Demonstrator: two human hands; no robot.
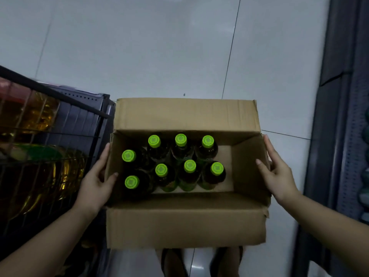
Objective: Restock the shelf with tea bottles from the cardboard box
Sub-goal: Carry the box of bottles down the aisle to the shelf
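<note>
A pale tiled floor (151, 56) fills the view, crossed by thin dark grout lines. Low in the middle an open cardboard box (186, 220) is held between two hands above the floor, its far flap and near flap both folded outward. Inside stand eight bottles (159, 148), all upright, each dark-bodied with a bright green cap: three in a far row, three in a near row, and two more at the left end of the box. The right end of the box floor is bare cardboard. The left hand (95, 182) grips the left wall of the box, thumb hooked over the rim to the inside and fingers flat along the outside. The right hand (277, 172) grips the right wall the same way, thumb inside and fingers outside. Along the left edge of the floor stands a black wire rack (50, 124) holding amber-coloured goods, too blurred to count. Along the right edge runs a dark shelf (343, 108) with a perforated panel. Two feet (173, 262) show under the near flap.
</note>
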